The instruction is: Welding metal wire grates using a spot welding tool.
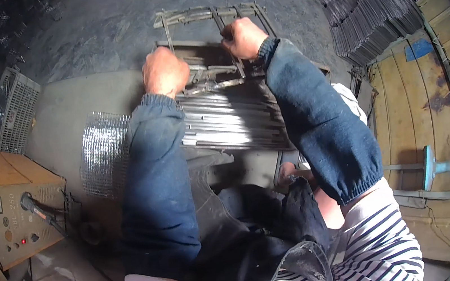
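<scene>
A rectangular metal frame [186, 17] with crossbars lies ahead of me. My left hand [165, 71] is closed in a fist at its near left side; the hand's back hides whatever its fingers hold. Farther to the right, my right hand [245, 38] is closed on a dark bar of the frame, its fingertips partly hidden. Below both hands, several shiny metal strips [222, 118] lie side by side. Dark blue sleeve covers reach both wrists.
An orange machine box [24, 212] with a plugged-in cable stands at left, near a pale plastic crate [19, 110]. A silver foil sheet [104, 150] lies left of the strips. Grey sheets [372, 7] are stacked at right, above yellowish boards [399, 83] and a blue metal fitting [428, 167].
</scene>
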`<move>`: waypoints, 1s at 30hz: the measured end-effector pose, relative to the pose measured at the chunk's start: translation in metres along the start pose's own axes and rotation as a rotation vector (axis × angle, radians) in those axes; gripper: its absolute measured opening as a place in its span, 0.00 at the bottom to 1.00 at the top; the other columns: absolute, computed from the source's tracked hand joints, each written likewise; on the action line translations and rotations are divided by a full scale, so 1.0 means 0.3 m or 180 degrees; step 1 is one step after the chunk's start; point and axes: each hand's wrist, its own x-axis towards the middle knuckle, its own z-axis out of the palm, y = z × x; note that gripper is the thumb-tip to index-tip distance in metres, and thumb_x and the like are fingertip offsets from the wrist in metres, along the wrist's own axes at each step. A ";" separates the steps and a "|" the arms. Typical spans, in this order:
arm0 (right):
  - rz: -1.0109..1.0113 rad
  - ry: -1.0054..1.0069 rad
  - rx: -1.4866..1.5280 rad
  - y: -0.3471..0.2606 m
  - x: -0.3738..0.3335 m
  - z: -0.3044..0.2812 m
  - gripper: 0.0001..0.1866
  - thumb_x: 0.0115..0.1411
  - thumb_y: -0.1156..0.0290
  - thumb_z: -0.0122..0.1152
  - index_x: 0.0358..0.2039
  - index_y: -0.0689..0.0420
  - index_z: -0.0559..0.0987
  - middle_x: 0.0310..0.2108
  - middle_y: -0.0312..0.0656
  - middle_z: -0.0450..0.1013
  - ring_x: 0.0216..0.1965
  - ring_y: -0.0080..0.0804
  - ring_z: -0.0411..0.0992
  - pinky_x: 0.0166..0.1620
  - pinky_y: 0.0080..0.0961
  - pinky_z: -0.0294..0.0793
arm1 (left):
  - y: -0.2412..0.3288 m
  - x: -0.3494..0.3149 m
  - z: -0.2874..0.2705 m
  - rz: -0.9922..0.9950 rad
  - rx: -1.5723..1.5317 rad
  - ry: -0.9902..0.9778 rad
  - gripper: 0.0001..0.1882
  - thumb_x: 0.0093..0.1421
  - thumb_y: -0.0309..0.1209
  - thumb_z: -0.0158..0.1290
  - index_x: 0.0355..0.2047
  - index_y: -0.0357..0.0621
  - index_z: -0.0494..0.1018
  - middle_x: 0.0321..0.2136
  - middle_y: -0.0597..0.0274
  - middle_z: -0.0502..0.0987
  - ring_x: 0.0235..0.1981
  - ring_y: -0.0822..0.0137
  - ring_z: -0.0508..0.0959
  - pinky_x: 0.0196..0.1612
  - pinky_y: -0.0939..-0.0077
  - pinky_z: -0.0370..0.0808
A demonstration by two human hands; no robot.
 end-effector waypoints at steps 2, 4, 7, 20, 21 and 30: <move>-0.0169 -0.0013 -0.0117 0.024 -0.001 -0.004 0.17 0.56 0.67 0.66 0.44 0.60 0.85 0.40 0.57 0.81 0.44 0.53 0.80 0.51 0.39 0.81 | 0.015 0.003 -0.004 0.0010 0.0008 -0.0074 0.15 0.52 0.28 0.53 0.37 0.30 0.81 0.41 0.29 0.79 0.47 0.34 0.79 0.53 0.49 0.77; -0.0139 -0.0152 -0.0252 -0.001 -0.023 -0.024 0.18 0.59 0.64 0.67 0.47 0.59 0.84 0.39 0.56 0.81 0.41 0.53 0.81 0.47 0.39 0.82 | -0.007 0.021 0.018 0.0011 0.0038 -0.0104 0.16 0.52 0.28 0.54 0.39 0.31 0.81 0.42 0.29 0.79 0.48 0.35 0.79 0.53 0.50 0.77; -0.0843 0.0395 0.0287 -0.082 -0.164 -0.049 0.10 0.58 0.67 0.67 0.35 0.61 0.84 0.30 0.55 0.79 0.30 0.55 0.79 0.35 0.42 0.80 | -0.035 0.027 0.003 0.0094 -0.0046 0.0091 0.19 0.54 0.35 0.58 0.36 0.25 0.80 0.40 0.27 0.79 0.46 0.34 0.79 0.52 0.50 0.76; -0.0062 -0.1658 0.0085 -0.063 -0.645 0.130 0.23 0.51 0.75 0.62 0.51 0.60 0.79 0.43 0.55 0.78 0.47 0.57 0.77 0.51 0.45 0.78 | -0.024 0.017 0.011 0.0021 -0.0075 -0.0029 0.19 0.54 0.34 0.58 0.37 0.27 0.80 0.40 0.30 0.80 0.47 0.36 0.80 0.52 0.52 0.76; -0.0156 -0.1519 0.0102 -0.054 -0.667 0.140 0.24 0.51 0.75 0.63 0.51 0.60 0.79 0.43 0.56 0.78 0.46 0.57 0.77 0.50 0.45 0.78 | -0.021 0.018 0.010 0.0039 -0.0064 -0.0050 0.19 0.54 0.34 0.58 0.37 0.27 0.81 0.40 0.30 0.80 0.47 0.36 0.80 0.52 0.52 0.76; -0.0288 -0.1291 -0.0232 -0.029 -0.712 0.144 0.24 0.51 0.77 0.61 0.51 0.64 0.77 0.47 0.55 0.72 0.53 0.56 0.69 0.56 0.44 0.73 | -0.026 0.035 0.019 0.0042 -0.0081 -0.0050 0.19 0.53 0.34 0.58 0.37 0.28 0.81 0.41 0.29 0.79 0.48 0.35 0.79 0.53 0.52 0.76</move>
